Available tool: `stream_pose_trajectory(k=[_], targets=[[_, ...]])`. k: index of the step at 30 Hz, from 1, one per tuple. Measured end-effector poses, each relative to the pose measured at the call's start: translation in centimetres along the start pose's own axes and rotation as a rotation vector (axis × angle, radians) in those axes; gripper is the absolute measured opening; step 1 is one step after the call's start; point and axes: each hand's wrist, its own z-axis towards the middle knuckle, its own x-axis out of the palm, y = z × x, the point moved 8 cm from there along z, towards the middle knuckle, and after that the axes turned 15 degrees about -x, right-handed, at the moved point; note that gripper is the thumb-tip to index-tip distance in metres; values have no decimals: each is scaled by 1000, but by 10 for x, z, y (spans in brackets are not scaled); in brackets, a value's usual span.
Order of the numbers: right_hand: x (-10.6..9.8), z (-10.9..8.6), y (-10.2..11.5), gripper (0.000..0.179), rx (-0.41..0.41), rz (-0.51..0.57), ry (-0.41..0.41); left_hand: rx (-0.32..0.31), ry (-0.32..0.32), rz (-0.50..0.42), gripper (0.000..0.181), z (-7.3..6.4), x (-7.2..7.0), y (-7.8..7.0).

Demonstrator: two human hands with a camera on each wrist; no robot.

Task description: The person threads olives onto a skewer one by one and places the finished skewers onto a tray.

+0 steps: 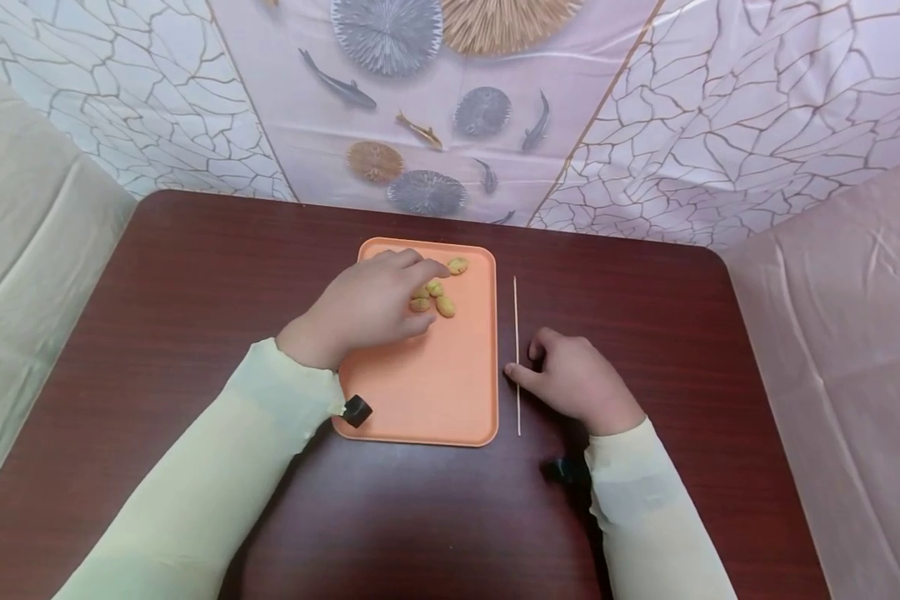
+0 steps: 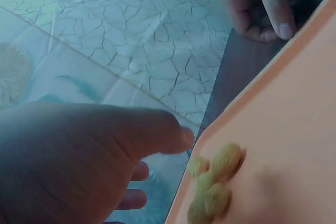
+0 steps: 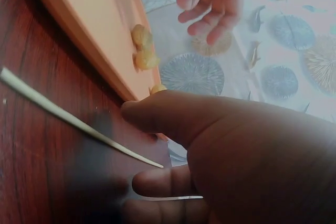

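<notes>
An orange tray (image 1: 427, 392) lies on the table, bearing several small yellow oval lumps (image 1: 446, 307) at its far end; their exact kind is unclear. Over them hovers my left hand (image 1: 371, 308), thumb and fingers spread with nothing between them. The left wrist view shows the clustered lumps (image 2: 227, 161) just beyond that thumb. A thin wooden stick, like a skewer (image 1: 518, 412), lies to the right of the tray. My right hand (image 1: 573, 379) is at the stick, its thumb across it and its fingers apart. In the right wrist view the stick (image 3: 79, 123) runs below the thumb, ungripped.
The dark red-brown table (image 1: 217, 250) extends around the tray. A patterned cloth (image 1: 450, 108) hangs behind its far edge, and pale cloth (image 1: 832, 333) stands along the right side. A black wrist device (image 1: 357, 411) overhangs the tray's near left corner.
</notes>
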Motion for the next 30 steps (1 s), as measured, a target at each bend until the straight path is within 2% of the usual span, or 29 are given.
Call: stream_pose_trajectory(k=[6,11,19,30], targets=[[3,-3,2,37,19,36,58,-5,78,69,40,13,21,-14],[6,-3,4,34,18,36,79,-23,123,115,34,19,37,-17],[10,-4,4,32,49,51,106,-33,122,121,31,21,51,-16],[15,-6,2,23,139,208,139,-21,96,180,22,22,58,-18]])
